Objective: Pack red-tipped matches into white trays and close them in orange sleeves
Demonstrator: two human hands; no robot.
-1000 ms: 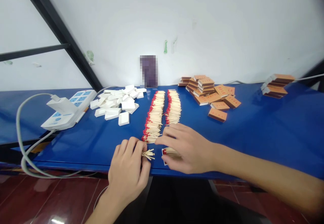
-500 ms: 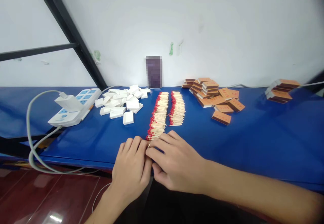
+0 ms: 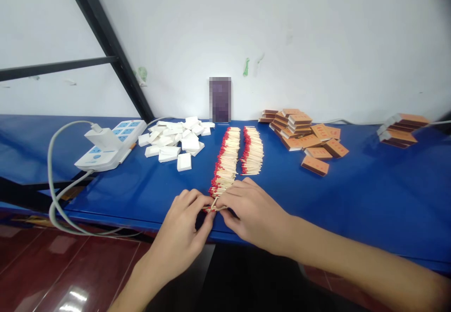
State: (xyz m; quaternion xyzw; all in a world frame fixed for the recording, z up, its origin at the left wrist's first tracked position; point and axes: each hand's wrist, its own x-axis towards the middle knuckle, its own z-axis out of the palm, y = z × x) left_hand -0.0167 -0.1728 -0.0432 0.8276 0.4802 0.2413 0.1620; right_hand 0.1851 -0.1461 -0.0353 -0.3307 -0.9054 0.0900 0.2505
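Observation:
My left hand [image 3: 186, 227] and my right hand [image 3: 252, 211] meet at the near edge of the blue table. Pinched between their fingertips is a small bunch of matches [image 3: 213, 206], lying roughly crosswise, with some red heads showing; fingers cover part of it. Just beyond my hands runs a long row of red-headed matches [image 3: 227, 157], heads to the left. A shorter row of matches [image 3: 252, 151] lies to its right.
White matchbox trays [image 3: 169, 138] are heaped at the left, beside a white power strip [image 3: 112, 150] with a looping cable. Brown matchboxes [image 3: 299, 131] are piled right of the rows, and another stack [image 3: 403, 128] stands far right. A dark pixelated rectangle [image 3: 220, 99] leans on the wall.
My fingers have drawn slightly apart, and the matches between them now show. My left wrist has tilted outward. The whole view has shifted a little, moving the table things rightward.

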